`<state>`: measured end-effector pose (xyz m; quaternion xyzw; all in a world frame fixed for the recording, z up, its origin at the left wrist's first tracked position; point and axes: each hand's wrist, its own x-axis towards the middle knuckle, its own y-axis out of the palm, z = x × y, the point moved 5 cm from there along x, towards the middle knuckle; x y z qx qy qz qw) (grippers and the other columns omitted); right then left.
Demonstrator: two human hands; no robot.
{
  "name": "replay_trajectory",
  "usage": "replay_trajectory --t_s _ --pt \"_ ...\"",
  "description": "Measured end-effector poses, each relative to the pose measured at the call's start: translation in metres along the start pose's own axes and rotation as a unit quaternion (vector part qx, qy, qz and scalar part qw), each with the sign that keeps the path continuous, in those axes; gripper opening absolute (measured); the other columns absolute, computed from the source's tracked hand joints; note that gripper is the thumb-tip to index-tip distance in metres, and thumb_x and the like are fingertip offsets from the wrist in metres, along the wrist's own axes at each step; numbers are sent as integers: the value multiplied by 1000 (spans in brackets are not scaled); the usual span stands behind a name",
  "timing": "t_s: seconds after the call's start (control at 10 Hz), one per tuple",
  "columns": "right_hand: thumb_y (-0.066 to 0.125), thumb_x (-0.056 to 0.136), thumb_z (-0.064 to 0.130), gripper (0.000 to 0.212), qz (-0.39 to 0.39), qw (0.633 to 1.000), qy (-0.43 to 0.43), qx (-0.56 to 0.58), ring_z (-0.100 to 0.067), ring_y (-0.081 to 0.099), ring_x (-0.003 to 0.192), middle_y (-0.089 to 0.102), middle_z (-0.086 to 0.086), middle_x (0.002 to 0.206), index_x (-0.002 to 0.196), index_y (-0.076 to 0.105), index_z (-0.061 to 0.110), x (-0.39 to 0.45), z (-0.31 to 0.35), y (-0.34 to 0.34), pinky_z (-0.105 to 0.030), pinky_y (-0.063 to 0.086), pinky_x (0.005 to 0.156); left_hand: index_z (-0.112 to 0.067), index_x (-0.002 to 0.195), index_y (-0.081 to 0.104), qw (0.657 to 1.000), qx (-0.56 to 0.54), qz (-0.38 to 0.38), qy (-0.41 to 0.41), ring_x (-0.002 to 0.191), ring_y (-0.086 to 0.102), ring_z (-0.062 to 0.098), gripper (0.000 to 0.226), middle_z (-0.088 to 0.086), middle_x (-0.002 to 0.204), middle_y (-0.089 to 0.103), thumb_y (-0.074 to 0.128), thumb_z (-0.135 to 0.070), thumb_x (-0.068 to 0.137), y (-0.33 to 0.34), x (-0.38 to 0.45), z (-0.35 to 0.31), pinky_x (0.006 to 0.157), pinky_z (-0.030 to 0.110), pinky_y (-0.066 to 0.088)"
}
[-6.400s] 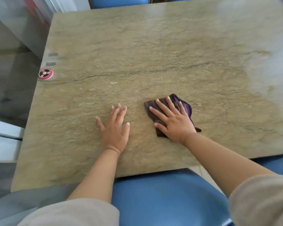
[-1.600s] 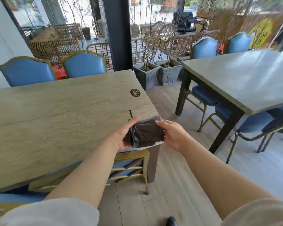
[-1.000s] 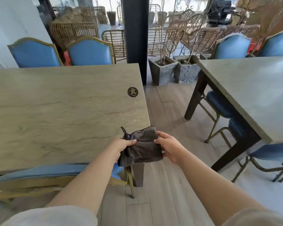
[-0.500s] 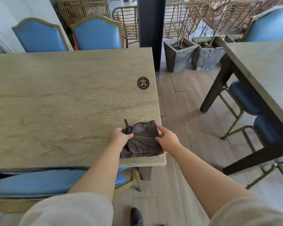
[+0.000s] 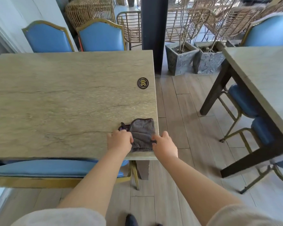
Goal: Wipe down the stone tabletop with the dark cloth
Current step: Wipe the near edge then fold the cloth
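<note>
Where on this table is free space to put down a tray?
The stone tabletop is bare left of the number badge and the dark cloth. Only the near right corner is crowded, with left hand and right hand on the cloth.

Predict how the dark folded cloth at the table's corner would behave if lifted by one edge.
The dark grey folded terry cloth looks soft and wrinkled, so it would probably droop and unfold. It seems light: both the left hand and right hand handle it easily. Its nappy texture likely grips the beige stone tabletop rather than sliding freely.
</note>
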<state>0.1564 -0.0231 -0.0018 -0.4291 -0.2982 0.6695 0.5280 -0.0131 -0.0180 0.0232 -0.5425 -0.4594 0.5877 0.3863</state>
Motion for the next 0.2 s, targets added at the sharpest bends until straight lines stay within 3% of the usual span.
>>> replay_trajectory --t_s 0.1,0.2 --pt "42 96 17 47 53 999 -2 -13 -25 39 112 36 -6 121 140 41 31 -16 -4 6 -34 42 71 -32 126 60 993 69 85 37 127 46 24 32 -6 131 55 52 -39 96 10 -25 -6 113 54 18" --pt "40 96 19 51 45 999 -1 -4 -25 39 114 35 -6 125 145 34 34 -37 -7 1 -36 46 80 -29 141 46 989 60 124 51 136 41 24 47 -3 145 47 47 -45 97 13 -43 -5 116 58 2"
